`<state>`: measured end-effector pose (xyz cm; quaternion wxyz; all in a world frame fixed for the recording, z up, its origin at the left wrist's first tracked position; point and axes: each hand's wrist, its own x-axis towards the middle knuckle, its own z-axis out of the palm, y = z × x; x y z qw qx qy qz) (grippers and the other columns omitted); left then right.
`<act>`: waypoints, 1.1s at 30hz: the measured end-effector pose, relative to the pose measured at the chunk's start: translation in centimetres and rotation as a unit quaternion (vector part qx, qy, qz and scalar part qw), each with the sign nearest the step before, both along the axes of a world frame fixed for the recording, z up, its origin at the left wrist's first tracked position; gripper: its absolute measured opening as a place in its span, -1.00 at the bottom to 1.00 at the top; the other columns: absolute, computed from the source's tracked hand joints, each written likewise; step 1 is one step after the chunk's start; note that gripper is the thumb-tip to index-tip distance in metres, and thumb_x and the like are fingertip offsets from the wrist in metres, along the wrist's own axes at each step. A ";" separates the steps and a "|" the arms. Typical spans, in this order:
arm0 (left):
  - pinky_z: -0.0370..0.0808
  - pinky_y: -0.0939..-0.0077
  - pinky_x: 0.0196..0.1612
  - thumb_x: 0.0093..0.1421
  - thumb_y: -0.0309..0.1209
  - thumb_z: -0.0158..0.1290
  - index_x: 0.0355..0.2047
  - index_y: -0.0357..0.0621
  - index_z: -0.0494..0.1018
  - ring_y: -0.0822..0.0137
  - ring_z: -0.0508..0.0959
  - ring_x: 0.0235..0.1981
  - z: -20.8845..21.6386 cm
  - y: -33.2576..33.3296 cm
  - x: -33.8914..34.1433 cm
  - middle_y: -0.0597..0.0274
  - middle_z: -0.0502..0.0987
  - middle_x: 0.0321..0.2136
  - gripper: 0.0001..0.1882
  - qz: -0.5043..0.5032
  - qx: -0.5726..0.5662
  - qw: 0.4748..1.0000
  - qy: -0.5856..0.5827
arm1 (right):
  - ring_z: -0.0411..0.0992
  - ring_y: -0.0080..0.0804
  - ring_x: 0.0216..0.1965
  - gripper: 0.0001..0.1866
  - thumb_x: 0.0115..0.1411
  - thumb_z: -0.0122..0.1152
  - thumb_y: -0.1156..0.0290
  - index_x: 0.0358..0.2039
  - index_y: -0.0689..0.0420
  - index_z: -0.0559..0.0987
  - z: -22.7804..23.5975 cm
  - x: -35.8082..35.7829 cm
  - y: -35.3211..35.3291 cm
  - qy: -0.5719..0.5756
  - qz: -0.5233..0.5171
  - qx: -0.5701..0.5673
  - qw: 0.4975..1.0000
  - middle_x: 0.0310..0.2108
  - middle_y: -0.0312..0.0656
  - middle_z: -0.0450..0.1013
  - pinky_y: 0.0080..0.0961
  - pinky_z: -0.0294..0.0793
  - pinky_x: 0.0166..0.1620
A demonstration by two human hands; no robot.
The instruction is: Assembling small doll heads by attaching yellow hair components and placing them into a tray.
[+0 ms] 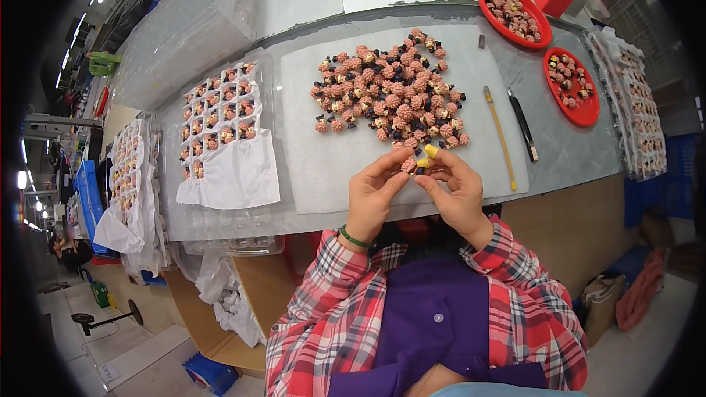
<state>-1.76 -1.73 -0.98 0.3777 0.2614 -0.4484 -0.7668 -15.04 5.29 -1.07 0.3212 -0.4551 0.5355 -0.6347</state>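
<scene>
Being held above a white sheet (pixel 312 169), a small pink-topped figurine (pixel 407 165) is pinched between the fingers of the left hand (pixel 370 197) and the yellow-capped fingers of the right hand (pixel 460 197). Beyond, heaped figurines (pixel 401 95) are spread across the counter (pixel 573 158); farther right, more are held in a red plate (pixel 585 115).

lt: bright on worktop (pixel 570 151) | lamps (pixel 21 179) far L blown out | fisheye bend @ rim, blk corners | fine detail soft

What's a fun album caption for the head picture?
Left hand and right hand meet at a pink-topped figurine, beside a figurine pile.
</scene>
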 end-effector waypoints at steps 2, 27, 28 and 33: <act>0.39 0.48 -0.01 0.16 -0.60 -0.01 -0.07 -0.40 0.35 0.34 0.43 -0.08 -0.1 0.1 0.0 0.10 0.44 -0.11 -0.69 -0.006 0.036 0.999 0.007 | 0.43 -0.47 -0.26 -0.65 0.04 0.21 0.62 -0.11 0.29 0.44 0.1 -0.1 -0.2 0.054 -0.004 -0.010 0.998 -0.22 -0.15 0.41 -0.61 0.48 -0.25; 0.19 0.80 -0.60 0.23 -0.39 -0.03 0.03 -0.20 0.32 0.66 0.26 -0.60 -0.3 -0.5 0.6 0.41 0.36 -0.52 -0.64 -0.026 0.067 0.996 -0.053 | 0.37 -0.53 -0.13 -0.55 0.08 0.18 0.58 -0.01 0.33 0.30 0.6 -0.9 -2.1 -0.160 0.125 0.085 0.975 -0.16 -0.17 0.38 -0.61 0.44 -0.16; 0.18 0.80 -0.60 0.23 -0.40 -0.03 0.01 -0.20 0.33 0.66 0.26 -0.60 -0.4 -0.6 0.7 0.40 0.37 -0.50 -0.66 -0.035 0.039 0.996 -0.070 | 0.39 -0.50 -0.15 -0.54 0.08 0.19 0.59 -0.01 0.32 0.29 0.7 -0.8 -1.9 -0.197 0.109 0.087 0.970 -0.16 -0.16 0.38 -0.60 0.44 -0.13; 0.24 0.78 -0.55 0.23 -0.41 -0.03 -0.04 -0.21 0.34 0.64 0.32 -0.53 0.3 -0.2 0.1 0.38 0.40 -0.42 -0.70 -0.012 0.032 0.998 -0.061 | 0.42 -0.48 -0.19 -0.57 0.06 0.19 0.63 -0.04 0.32 0.32 0.1 -0.2 -1.1 -0.193 0.066 0.077 0.976 -0.17 -0.14 0.38 -0.59 0.44 -0.10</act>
